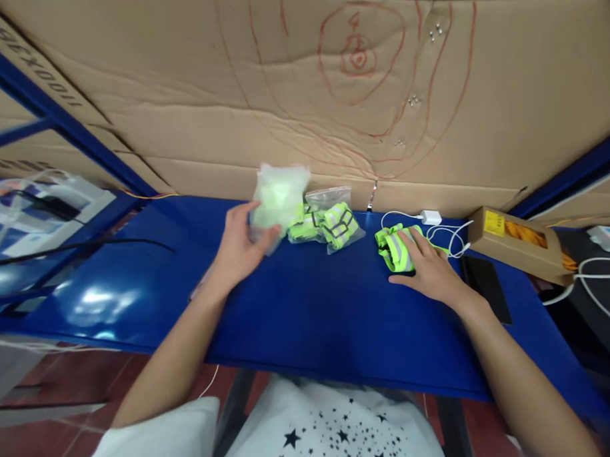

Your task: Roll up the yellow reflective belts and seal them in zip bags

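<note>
My left hand (pixel 245 240) pinches the lower right area of a frosted plastic bag (pixel 282 192) between thumb and fingers. The bag is slightly blurred, and a pale green tint shows through it. Just right of it, folded neon-yellow reflective vests (pixel 339 226) with grey stripes lie in clear zip bags on the blue table. My right hand (pixel 429 267) rests with spread fingers over another folded reflective vest (pixel 393 249), which has no bag visible around it. The thumb lies along its near edge, and part of this vest is hidden beneath the hand.
A blue table (pixel 312 308) stands against a cardboard panel (pixel 180 93) with red drawn rings. Toward the right are a white charger (pixel 431 217) with its cable, a dark phone (pixel 487 289) and a cardboard box (pixel 523 244). A black cable (pixel 110 242) reaches in from the left.
</note>
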{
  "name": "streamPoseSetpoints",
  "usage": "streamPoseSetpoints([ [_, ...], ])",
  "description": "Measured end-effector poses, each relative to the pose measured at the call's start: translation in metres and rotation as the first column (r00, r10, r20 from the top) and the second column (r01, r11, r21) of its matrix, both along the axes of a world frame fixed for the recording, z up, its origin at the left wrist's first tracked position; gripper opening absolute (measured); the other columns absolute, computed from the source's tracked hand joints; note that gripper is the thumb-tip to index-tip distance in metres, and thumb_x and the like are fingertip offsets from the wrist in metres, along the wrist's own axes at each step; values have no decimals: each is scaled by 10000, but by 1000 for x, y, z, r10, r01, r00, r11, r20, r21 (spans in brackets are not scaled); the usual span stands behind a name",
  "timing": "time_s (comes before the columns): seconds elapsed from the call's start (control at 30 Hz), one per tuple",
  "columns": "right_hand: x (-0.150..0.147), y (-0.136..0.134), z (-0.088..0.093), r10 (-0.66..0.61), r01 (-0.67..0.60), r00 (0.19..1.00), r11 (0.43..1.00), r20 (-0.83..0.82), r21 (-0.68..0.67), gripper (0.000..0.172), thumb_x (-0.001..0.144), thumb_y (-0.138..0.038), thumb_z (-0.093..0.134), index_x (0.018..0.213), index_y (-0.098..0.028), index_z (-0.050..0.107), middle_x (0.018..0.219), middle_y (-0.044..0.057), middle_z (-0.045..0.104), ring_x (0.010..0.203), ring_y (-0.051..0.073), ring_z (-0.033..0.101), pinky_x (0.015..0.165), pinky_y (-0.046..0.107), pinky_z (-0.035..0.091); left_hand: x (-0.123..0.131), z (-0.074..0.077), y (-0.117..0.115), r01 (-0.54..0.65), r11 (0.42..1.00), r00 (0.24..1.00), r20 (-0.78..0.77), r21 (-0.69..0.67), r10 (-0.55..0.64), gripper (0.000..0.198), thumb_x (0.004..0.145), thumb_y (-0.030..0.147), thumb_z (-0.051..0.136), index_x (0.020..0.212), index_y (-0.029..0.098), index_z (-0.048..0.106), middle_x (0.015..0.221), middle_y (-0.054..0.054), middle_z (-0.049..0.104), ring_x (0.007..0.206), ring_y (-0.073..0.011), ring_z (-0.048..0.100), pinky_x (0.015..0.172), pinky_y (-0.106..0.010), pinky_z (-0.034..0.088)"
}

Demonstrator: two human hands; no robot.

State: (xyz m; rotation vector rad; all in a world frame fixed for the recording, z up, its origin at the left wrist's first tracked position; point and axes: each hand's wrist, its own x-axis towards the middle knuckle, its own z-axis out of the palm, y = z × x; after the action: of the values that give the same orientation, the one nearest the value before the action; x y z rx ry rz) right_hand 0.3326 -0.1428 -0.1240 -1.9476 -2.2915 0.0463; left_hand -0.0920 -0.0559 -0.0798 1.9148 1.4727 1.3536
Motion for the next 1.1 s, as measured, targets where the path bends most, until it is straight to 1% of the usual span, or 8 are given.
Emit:
streamPoseSetpoints([
  [0.17, -1, 14, -1, 0, 23, 985, 991, -175, 129, 864, 917, -651, 666, 1604, -187, 424, 1645, 203, 445, 1475, 444, 473, 1138, 638, 452, 21, 4, -69, -44, 984, 745, -662, -171, -82, 682, 943, 694, 571, 1519, 329, 537, 1662, -122, 424, 1121, -404, 727, 893, -545, 607],
  [0.27, -3, 20, -2, -16, 116, 864, 979, -503, 169, 745, 860, -646, 737, 1445, -203, 606, 1489, 157, 625, 1331, 417, 605, 1134, 580, 463, 32, 5, -94, -58, 997, 678, -735, -48, 4, 617, 983, 598, 559, 1540, 335, 524, 1704, -119, 368, 1252, -471, 669, 953, -606, 595],
  [0.37, -1, 22, -1, -68, 238, 729, 958, -681, 159, 668, 836, -686, 742, 1299, -207, 687, 1227, 114, 761, 1109, 358, 710, 1034, 521, 534, 50, 8, -106, 175, 976, 693, -689, -126, -214, 581, 1006, 572, 537, 1538, 339, 512, 1698, -102, 389, 1305, -418, 658, 1012, -578, 601],
  [0.67, -18, 15, 22, -97, 391, 295, 920, -950, 28, 674, 955, -721, 542, 1295, -151, 662, 1267, 146, 762, 1005, 302, 783, 880, 443, 653, 133, 51, -46, 648, 755, 599, -547, -97, -585, 897, 957, 355, 719, 1678, 260, 195, 1717, -181, 322, 1564, -370, 392, 1258, -546, 402],
  [0.83, -45, 16, 62, -185, 144, 73, 974, -980, -173, 663, 977, -701, 509, 1368, -180, 637, 1189, 123, 793, 951, 296, 798, 793, 431, 673, 158, 67, -15, 756, 654, 552, -564, 26, -614, 1015, 852, 294, 830, 1672, 336, 232, 1748, -152, 224, 1601, -370, 309, 1239, -532, 414],
  [0.9, -48, 20, 73, -263, 12, 124, 965, -957, -264, 679, 980, -734, 473, 1294, -169, 680, 1092, 134, 810, 895, 295, 797, 771, 425, 668, 158, 70, -8, 789, 614, 526, -550, 30, -649, 937, 862, 306, 817, 1651, 314, 312, 1737, -137, 263, 1598, -349, 317, 1251, -490, 399],
  [1.0, -41, 30, 85, -285, -17, 461, 944, -841, -329, 825, 978, -835, 303, 1212, -166, 725, 1023, 142, 813, 833, 273, 787, 726, 389, 654, 152, 73, 5, 822, 569, 509, -443, -4, -738, 736, 847, 367, 821, 1517, 258, 537, 1600, -127, 495, 1493, -334, 463, 1230, -447, 400],
  [1.1, -28, 40, 97, -263, 12, 680, 937, -685, -348, 812, 915, -887, 414, 1076, -183, 786, 974, 118, 816, 788, 256, 768, 683, 348, 635, 150, 72, 16, 766, 637, 633, -70, -90, -771, 448, 772, 288, 820, 1203, 193, 740, 1241, -88, 725, 1208, -295, 643, 1110, -402, 469],
])
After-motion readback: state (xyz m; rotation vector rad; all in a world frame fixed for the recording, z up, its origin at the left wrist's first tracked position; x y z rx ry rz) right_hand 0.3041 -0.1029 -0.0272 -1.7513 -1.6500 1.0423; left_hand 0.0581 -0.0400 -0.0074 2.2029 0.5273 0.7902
